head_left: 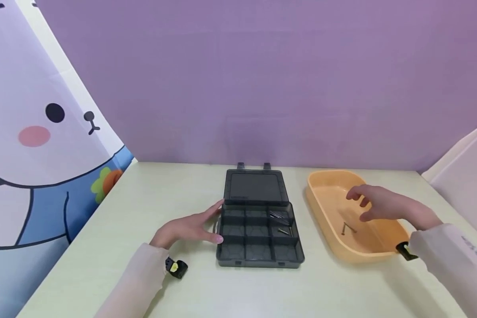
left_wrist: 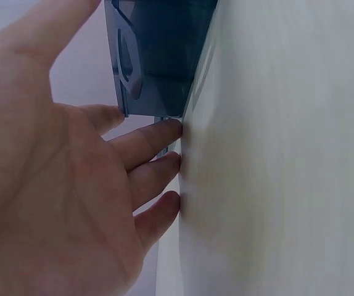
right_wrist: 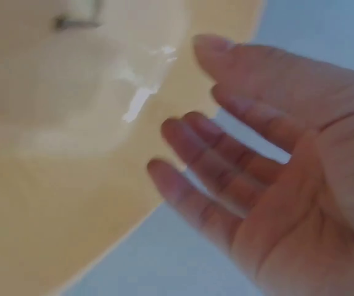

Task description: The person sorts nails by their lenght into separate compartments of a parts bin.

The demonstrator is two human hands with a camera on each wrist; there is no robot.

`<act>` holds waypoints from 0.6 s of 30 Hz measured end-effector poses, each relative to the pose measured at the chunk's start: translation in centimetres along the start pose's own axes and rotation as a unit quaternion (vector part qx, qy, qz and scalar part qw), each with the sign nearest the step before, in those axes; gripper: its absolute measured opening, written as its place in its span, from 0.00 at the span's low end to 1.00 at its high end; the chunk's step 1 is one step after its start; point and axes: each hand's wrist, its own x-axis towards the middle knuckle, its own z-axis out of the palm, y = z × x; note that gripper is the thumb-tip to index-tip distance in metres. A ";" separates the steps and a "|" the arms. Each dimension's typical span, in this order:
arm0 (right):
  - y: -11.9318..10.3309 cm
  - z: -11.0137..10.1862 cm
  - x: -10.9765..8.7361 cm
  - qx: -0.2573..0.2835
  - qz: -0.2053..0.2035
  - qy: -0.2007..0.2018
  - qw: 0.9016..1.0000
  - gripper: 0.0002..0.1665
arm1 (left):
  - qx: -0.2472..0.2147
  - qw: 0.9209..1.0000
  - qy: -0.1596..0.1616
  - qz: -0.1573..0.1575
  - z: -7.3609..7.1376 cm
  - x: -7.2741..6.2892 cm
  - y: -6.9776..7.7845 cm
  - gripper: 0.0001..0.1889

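Note:
A dark grey, see-through compartment box (head_left: 258, 263) lies on the table with its lid (head_left: 256, 186) folded back. My left hand (head_left: 188, 226) is at the box's left side, thumb by the near corner and fingers stretched along the wall. In the left wrist view, several fingertips (left_wrist: 172, 200) rest on the tabletop. Long thin metal pieces (head_left: 278, 215) sit in the back right compartment, and screws (head_left: 283, 231) in the one before it. Over an orange tray (head_left: 322, 212) hovers my right hand (head_left: 385, 204), fingers loosely bent and holding nothing. Two screws (head_left: 343, 229) lie on the tray's floor.
The pale tabletop (head_left: 167, 185) runs back to a purple cloth backdrop (head_left: 262, 88). A printed cartoon cloth (head_left: 43, 176) hangs along the left side. A strip of table separates the box from the tray.

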 end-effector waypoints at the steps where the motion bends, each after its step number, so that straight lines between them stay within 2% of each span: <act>1: 0.2 0.0 0.0 0.004 -0.002 -0.006 1.000 0.30 | 0.000 1.000 -0.001 0.000 0.0 0.0 0.0 0.59; 10: 0.8 0.4 0.8 0.032 0.003 -0.043 0.999 0.44 | -0.003 1.000 0.000 -0.007 0.1 0.0 0.0 0.59; 14: 0.4 0.7 1.6 0.031 0.015 -0.069 0.997 0.43 | -0.004 1.000 -0.001 -0.007 0.1 0.0 0.0 0.59; 18: -0.3 0.9 2.4 -0.008 0.024 -0.085 0.996 0.37 | -0.004 1.000 0.000 -0.005 0.1 -0.1 0.1 0.58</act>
